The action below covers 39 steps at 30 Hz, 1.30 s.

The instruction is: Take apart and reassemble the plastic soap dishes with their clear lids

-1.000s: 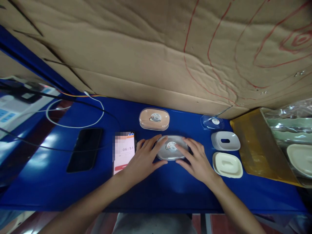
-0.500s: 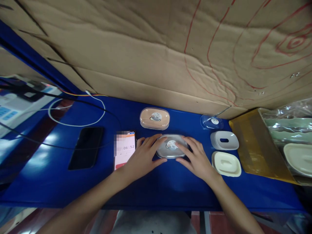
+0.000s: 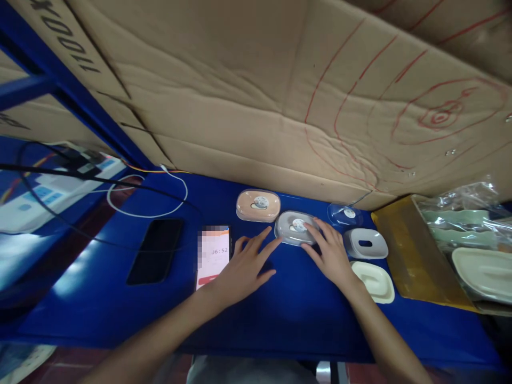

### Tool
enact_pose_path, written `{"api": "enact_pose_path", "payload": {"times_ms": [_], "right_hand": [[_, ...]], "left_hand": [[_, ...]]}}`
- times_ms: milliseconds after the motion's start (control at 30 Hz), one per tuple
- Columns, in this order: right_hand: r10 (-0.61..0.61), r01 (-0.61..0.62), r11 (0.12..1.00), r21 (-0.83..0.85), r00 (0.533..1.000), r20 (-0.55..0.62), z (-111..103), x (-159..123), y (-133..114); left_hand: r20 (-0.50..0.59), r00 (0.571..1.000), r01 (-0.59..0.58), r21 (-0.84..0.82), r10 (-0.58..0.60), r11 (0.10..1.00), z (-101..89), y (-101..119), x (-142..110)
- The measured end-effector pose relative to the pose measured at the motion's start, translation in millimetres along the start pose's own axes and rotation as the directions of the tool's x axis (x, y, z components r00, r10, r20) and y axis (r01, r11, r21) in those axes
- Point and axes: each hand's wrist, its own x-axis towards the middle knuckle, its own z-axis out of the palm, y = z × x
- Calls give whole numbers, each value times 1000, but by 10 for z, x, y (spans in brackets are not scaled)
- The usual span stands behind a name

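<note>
Container (image 3: 295,234), grey and clear-lidded, lies long axis crosswise; my right hand (image 3: 334,253), fingers spread, touches its right end, my open left hand (image 3: 245,271) near its left.

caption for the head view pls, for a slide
Over a blue table, right hand at a clear-lidded grey box, near a peach box; left hand beside a lit phone.

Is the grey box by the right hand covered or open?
Covered: a clear lid with a round sticker sits over the grey box.
</note>
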Motion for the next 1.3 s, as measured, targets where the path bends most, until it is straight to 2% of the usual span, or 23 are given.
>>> {"api": "enact_pose_path", "payload": {"times_ms": [133, 233, 300, 400, 500, 567, 633, 733, 833, 900, 933, 967, 1033, 1100, 1167, 1200, 1300], "right_hand": [[21, -21, 1000, -1, 1000, 21, -3, 47, 7], [67, -67, 998, -9, 998, 10, -114, -120, 20], [131, -132, 990, -39, 991, -19, -213, -342, 54], [248, -264, 959, -102, 957, -149, -309, -778, 122], [366, -433, 876, -213, 883, -294, -274, -1204, 160], [391, -473, 848, -239, 863, -321, -189, -1411, 143], [393, -468, 853, -232, 868, -305, -94, -1527, 76], [360, -411, 892, -190, 898, -253, -12, -1531, -123], [218, -235, 964, -128, 966, -137, -52, -1402, -322], [69, -72, 996, -59, 996, -62, -138, -1289, -313], [28, -31, 999, -30, 997, -73, -191, -1231, -238], [41, -44, 999, -24, 991, -131, -246, -1172, -111], [156, -168, 985, -37, 962, -223, -342, -1058, 266], [307, -338, 937, -88, 917, -253, -397, -955, 707], [433, -460, 882, -100, 877, -209, -401, -877, 1069], [462, -484, 870, -94, 867, -189, -385, -850, 1189], [470, -485, 868, -107, 871, -139, -298, -815, 1290]], "left_hand": [[15, 999, -28, 10, 28, 1000, 26, 6, -13], [22, 999, -48, 2, 48, 999, 9, 39, -26], [22, 998, -61, -4, 61, 998, -9, 63, -36], [14, 997, -73, -8, 73, 997, -23, 94, -52], [22, 996, -88, -11, 89, 996, -13, 111, -65], [36, 994, -99, -14, 100, 995, 4, 114, -71], [47, 993, -107, -20, 108, 994, 24, 114, -74], [54, 991, -124, -26, 125, 992, 57, 127, -78], [59, 985, -161, -19, 161, 987, 81, 183, -85], [79, 975, -208, -5, 207, 978, 83, 246, -95], [97, 967, -237, 4, 235, 972, 81, 282, -101], [114, 959, -263, 14, 260, 965, 78, 319, -107], [136, 946, -301, 38, 294, 953, 80, 389, -116], [130, 945, -309, 67, 299, 949, 108, 448, -122], [107, 952, -297, 94, 287, 950, 167, 503, -121], [96, 956, -287, 105, 277, 952, 205, 534, -119], [77, 967, -252, 129, 244, 959, 319, 643, -102]]}}
